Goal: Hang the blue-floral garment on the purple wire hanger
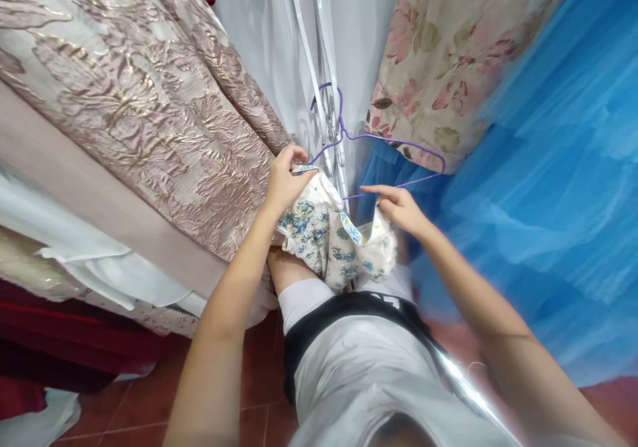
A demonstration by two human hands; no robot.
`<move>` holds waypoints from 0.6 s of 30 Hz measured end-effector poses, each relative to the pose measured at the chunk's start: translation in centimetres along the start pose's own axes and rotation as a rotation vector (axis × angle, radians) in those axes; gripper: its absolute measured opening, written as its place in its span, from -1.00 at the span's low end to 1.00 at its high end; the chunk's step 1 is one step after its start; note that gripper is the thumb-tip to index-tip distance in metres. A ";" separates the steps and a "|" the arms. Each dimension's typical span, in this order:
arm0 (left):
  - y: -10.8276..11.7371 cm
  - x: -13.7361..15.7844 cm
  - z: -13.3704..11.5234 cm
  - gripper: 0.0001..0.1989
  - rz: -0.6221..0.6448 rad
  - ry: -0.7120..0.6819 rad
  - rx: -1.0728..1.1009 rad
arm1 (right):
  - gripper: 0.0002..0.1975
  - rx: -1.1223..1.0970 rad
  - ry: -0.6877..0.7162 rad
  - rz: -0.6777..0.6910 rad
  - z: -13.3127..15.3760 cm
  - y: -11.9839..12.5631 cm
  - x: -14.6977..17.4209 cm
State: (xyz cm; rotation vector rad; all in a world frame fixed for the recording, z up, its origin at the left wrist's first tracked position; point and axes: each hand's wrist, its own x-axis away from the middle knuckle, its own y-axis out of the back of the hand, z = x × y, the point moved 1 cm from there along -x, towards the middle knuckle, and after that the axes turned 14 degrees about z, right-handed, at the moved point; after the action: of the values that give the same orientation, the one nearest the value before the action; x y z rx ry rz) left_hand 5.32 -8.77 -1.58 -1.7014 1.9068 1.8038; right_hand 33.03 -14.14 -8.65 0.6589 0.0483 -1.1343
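A purple wire hanger [393, 140] is in front of me, its hook around thin white rods. On its left side hangs a white garment with blue flowers [343, 248], bunched above my lap. My left hand [289, 175] pinches the garment's edge near the hanger's left shoulder. With my right hand [399, 208] I grip another edge of the garment, the index finger stretched out along the hanger's bottom bar. The hanger's right shoulder is bare. The garment's folds hide the hanger's lower left part.
On the left hangs a pink and gold brocade cloth [149, 101], with white and dark red fabrics below. A floral cloth [438, 68] and bright blue tulle [538, 188] hang on the right. Behind the hanger stand white rods [323, 42]. The floor has red tiles [144, 400].
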 end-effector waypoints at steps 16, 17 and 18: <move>0.0 0.6 1.2 -0.87 0.006 -0.025 0.010 | -0.63 -0.289 -0.034 -0.258 -0.9 10.5 -1.8; -0.1 0.6 1.3 -0.86 0.005 -0.036 0.024 | -0.64 -0.369 -0.057 -0.214 -0.8 10.2 -1.9; -0.2 0.6 1.3 -0.85 0.001 -0.046 0.033 | -0.66 -0.436 -0.074 -0.194 -0.6 10.0 -1.9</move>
State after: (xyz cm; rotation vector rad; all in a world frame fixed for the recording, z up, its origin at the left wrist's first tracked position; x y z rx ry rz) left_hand 4.40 -8.15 -2.56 -1.6342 1.9087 1.7848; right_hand 40.81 -9.69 -3.82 0.2265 0.2928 -1.2819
